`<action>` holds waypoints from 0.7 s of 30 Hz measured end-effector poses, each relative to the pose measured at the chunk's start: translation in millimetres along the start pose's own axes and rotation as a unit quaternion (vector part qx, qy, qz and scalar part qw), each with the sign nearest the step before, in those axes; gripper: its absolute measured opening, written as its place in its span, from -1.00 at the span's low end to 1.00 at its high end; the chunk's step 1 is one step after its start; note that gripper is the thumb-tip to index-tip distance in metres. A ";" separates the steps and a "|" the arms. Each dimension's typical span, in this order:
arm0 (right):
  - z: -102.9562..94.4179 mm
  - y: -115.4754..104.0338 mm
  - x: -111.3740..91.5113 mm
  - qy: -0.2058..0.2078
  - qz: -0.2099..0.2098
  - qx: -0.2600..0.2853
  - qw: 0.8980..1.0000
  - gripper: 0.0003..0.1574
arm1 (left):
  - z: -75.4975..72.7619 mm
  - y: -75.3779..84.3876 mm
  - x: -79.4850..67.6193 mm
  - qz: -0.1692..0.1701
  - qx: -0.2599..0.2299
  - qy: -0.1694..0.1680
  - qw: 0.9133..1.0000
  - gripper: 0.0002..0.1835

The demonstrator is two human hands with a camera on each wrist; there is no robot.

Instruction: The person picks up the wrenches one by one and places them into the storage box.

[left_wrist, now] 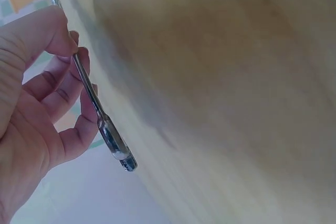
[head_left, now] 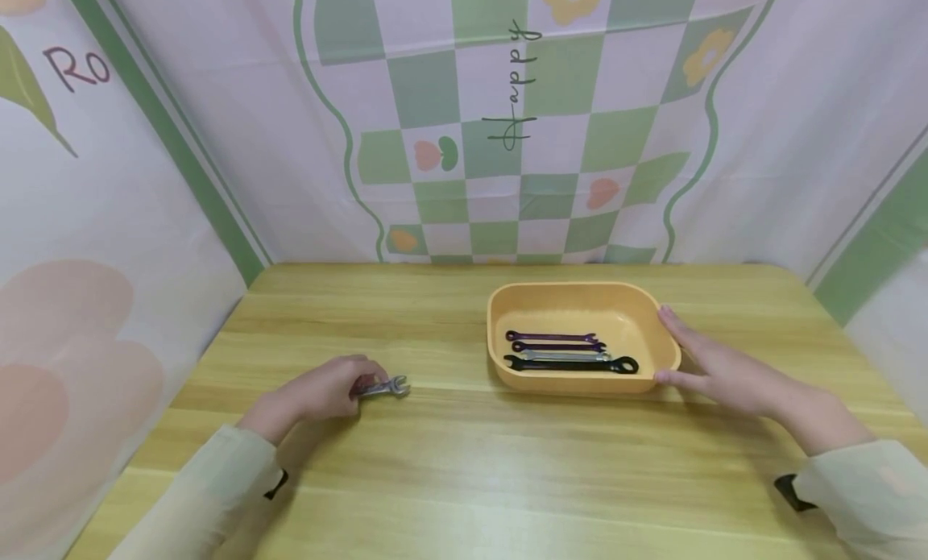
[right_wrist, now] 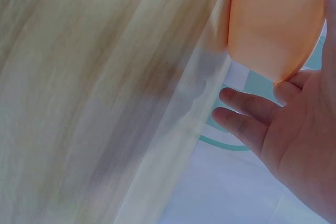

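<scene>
My left hand (head_left: 329,389) pinches a small silver combination wrench (head_left: 394,387) between thumb and fingertips, just above the table's left half. In the left wrist view the wrench's shiny shaft (left_wrist: 88,85) slants past the fingertips, and both ends stick out. My right hand (head_left: 732,375) touches the right end of a yellow plastic bin (head_left: 583,294), with thumb and fingers spread along its rim. Inside the bin lie several wrenches roughly side by side: purple ones (head_left: 551,336), a silver one (head_left: 561,356) and a larger black one (head_left: 573,366) nearest the front wall.
The wood-grain table (head_left: 449,463) runs back to a hanging cloth (head_left: 493,197) with a green-and-white checker print. More printed cloth (head_left: 94,221) hangs along the left side. The bin stands right of the table's middle, toward the back.
</scene>
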State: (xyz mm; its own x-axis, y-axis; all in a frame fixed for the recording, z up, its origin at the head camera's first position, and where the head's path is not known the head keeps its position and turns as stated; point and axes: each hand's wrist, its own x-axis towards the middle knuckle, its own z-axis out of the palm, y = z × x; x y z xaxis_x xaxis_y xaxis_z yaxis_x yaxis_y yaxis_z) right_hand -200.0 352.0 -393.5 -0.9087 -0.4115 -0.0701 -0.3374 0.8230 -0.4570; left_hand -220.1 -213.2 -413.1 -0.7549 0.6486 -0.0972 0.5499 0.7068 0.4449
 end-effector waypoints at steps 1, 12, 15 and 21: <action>-0.1 0.0 0.0 0.000 -0.001 -0.001 1.000 0.25 | -1.0 0.6 1.3 0.004 -0.001 0.000 1.000 -0.45; -1.2 -1.5 -0.6 -0.001 0.000 -0.004 1.000 0.25 | -10.5 11.6 16.8 0.021 0.004 -0.001 1.000 -0.45; -1.2 -1.6 -0.4 -0.001 0.001 -0.003 1.000 0.25 | -12.6 14.8 20.6 0.020 0.003 -0.003 1.000 -0.45; -1.0 -0.4 -0.4 0.000 0.001 -0.006 1.000 0.26 | -16.3 20.4 29.2 0.027 0.000 -0.004 1.000 -0.46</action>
State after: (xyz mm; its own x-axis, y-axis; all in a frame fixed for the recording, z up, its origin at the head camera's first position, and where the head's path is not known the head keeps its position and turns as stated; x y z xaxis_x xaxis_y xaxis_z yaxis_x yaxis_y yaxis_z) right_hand -199.8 352.2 -392.3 -0.9098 -0.4090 -0.0707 -0.3378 0.8286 -0.4463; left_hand -236.7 -184.5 -392.4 -0.7204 0.6889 -0.0804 0.5904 0.6699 0.4502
